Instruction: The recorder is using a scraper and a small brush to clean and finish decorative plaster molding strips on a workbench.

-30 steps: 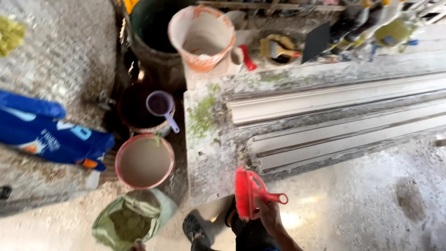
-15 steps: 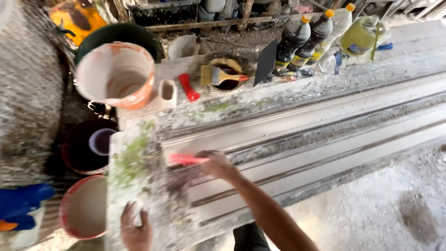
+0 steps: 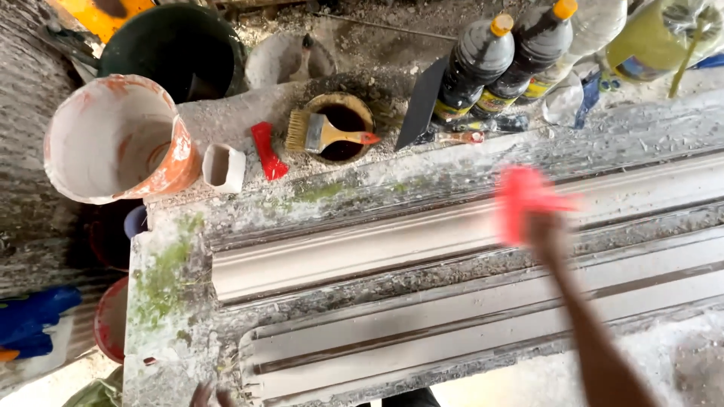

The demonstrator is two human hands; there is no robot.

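Note:
My right hand [image 3: 549, 232] reaches out over the long grey moulding form [image 3: 422, 294] and grips a red plastic scoop [image 3: 524, 197], blurred by motion, above the form's upper channel. My forearm runs in from the lower right. Only the fingertips of my left hand [image 3: 210, 394] show at the bottom edge, spread on the form's near left corner with nothing in them. The form has pale ridged channels and green stains at its left end.
Behind the form stand an orange-stained bucket [image 3: 113, 143], a small white cup [image 3: 223, 167], a red scraper [image 3: 267, 151], a brush [image 3: 324, 133] across a dark tin, a black trowel blade [image 3: 421, 102] and two dark bottles [image 3: 483, 64]. More buckets sit at the left.
My right hand has swept the red scoop to the right along the form. My left hand has slid down to the frame's edge. The view has shifted right and closer.

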